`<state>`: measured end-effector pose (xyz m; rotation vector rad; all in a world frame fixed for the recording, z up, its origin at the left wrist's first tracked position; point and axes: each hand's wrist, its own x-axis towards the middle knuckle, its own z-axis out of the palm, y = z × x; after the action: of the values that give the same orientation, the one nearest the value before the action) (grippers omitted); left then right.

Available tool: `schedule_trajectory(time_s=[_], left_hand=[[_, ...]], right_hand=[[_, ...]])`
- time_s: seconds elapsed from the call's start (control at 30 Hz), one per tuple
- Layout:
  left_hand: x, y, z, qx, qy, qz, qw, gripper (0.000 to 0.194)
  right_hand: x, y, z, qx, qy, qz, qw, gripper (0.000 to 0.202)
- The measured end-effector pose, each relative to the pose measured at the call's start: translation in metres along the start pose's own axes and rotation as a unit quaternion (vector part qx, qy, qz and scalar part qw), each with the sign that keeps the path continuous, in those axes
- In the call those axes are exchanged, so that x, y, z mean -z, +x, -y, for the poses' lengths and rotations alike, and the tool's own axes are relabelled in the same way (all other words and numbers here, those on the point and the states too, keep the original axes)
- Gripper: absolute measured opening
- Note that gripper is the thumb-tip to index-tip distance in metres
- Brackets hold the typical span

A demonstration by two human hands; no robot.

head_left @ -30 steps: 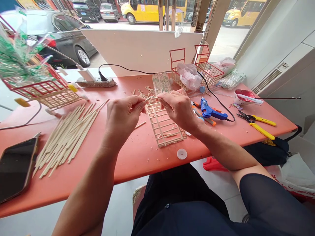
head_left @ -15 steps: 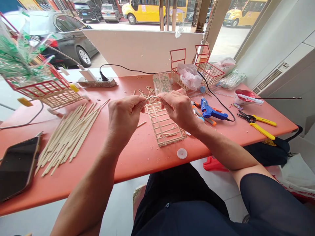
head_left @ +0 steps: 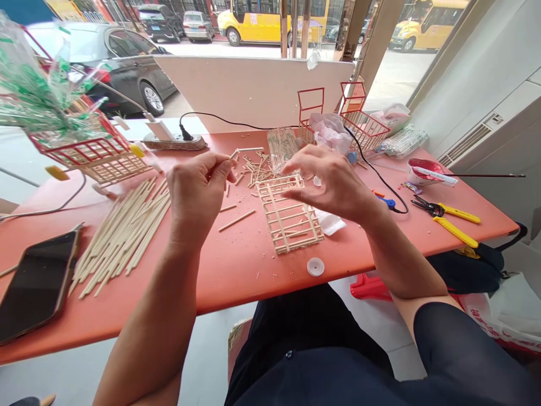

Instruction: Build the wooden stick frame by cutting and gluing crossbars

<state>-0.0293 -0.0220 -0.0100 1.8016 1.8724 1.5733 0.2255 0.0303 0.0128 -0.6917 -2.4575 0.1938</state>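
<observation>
Pinched between the thumb and fingers of my left hand (head_left: 198, 189) is a thin wooden stick (head_left: 250, 149), bent at a sharp angle just beyond my fingertips. My right hand (head_left: 323, 180) holds nothing; its fingers are apart and curved over the right side of a ladder-like stick frame (head_left: 276, 217) lying on the table. Short stick pieces (head_left: 258, 169) are scattered behind the frame. A blue glue gun (head_left: 389, 202) is mostly hidden behind my right hand and forearm.
Long sticks (head_left: 122, 237) and a phone (head_left: 40, 276) lie at the left. Yellow-handled pliers (head_left: 450, 217) and a red-stained cup (head_left: 426, 171) are at the right. A red-rimmed stick basket (head_left: 80, 149) stands back left. A black cord (head_left: 367, 158) loops across. A white disc (head_left: 315, 267) lies near the front edge.
My hands have moved apart. The right hand has let go of the stick, opened and shifted right, now covering most of the glue gun. The left keeps the bent stick, slightly farther left.
</observation>
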Motion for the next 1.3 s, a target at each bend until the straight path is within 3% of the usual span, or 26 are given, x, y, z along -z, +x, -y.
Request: schedule_trajectory(time_s=[0.13, 0.2, 0.33, 0.57, 0.73, 0.9, 1.03, 1.17, 1.3], left_hand=[[0.002, 0.004, 0.007, 0.006, 0.001, -0.041, 0.999, 0.021], [0.003, 0.004, 0.007, 0.005, -0.001, -0.039, 0.999, 0.021], [0.002, 0.003, 0.003, 0.003, -0.013, -0.021, 1.000, 0.018], [0.002, 0.001, -0.002, 0.016, -0.026, -0.009, 0.999, 0.019], [0.001, 0.002, 0.002, 0.001, -0.052, 0.011, 0.999, 0.017], [0.005, 0.001, -0.001, -0.014, -0.104, 0.144, 0.984, 0.015], [0.007, -0.003, -0.004, -0.043, -0.066, 0.257, 0.963, 0.018], [-0.005, -0.010, -0.003, -0.046, -0.045, 0.356, 0.932, 0.026], [-0.023, -0.022, -0.003, -0.025, -0.030, 0.406, 0.913, 0.028]], right_hand=[[0.008, -0.022, 0.026, 0.040, -0.067, 0.158, 0.984, 0.051], [0.007, -0.031, 0.039, 0.042, -0.094, 0.200, 0.974, 0.050], [-0.001, -0.038, 0.047, 0.040, -0.136, 0.186, 0.972, 0.043], [-0.012, -0.020, 0.017, 0.030, -0.162, 0.172, 0.971, 0.045], [-0.018, -0.006, -0.003, 0.039, -0.201, 0.171, 0.964, 0.036], [-0.023, 0.003, -0.029, 0.042, -0.186, 0.154, 0.969, 0.043], [-0.023, 0.001, -0.046, 0.047, -0.114, 0.133, 0.983, 0.043], [-0.019, -0.006, -0.058, 0.038, -0.009, 0.076, 0.996, 0.044], [-0.016, -0.012, -0.067, -0.008, 0.025, -0.008, 1.000, 0.037]])
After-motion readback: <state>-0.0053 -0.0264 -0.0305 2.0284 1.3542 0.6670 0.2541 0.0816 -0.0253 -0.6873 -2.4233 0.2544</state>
